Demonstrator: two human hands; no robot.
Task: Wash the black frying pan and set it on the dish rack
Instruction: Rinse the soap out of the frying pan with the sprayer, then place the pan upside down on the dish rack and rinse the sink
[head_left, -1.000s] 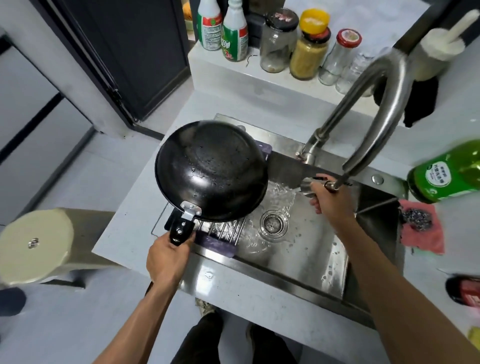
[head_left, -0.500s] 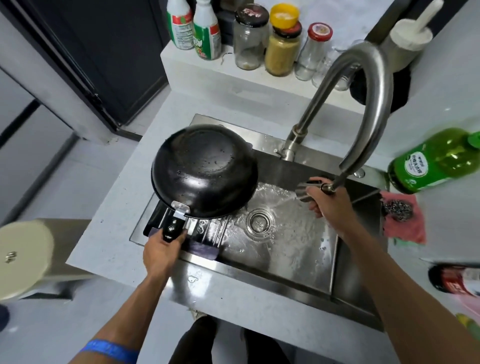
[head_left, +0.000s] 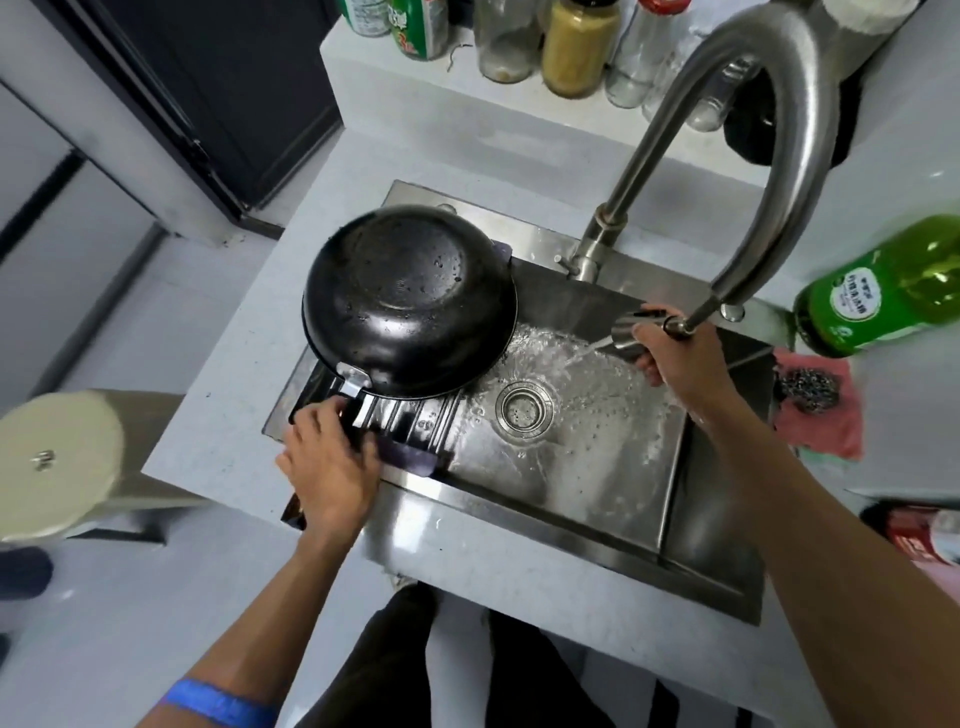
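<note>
The black frying pan (head_left: 410, 299) lies upside down, wet with droplets, over the ribbed dish rack (head_left: 415, 421) at the left end of the steel sink (head_left: 597, 467). My left hand (head_left: 330, 462) holds the pan's black handle down at the rack's near edge; the handle is mostly hidden under my fingers. My right hand (head_left: 675, 353) grips the pull-out spray head (head_left: 631, 332) of the faucet (head_left: 795, 130), and water streams from it into the basin toward the drain (head_left: 524, 410).
A green soap bottle (head_left: 883, 291) lies right of the sink, with a steel scrubber (head_left: 810, 387) on a pink cloth (head_left: 821, 421). Jars and bottles (head_left: 576, 47) line the back ledge. A cream stool (head_left: 57, 467) stands at the left.
My left hand lowered the inverted pan from above the sink down onto the rack. My right hand kept its grip on the spray head, water still running.
</note>
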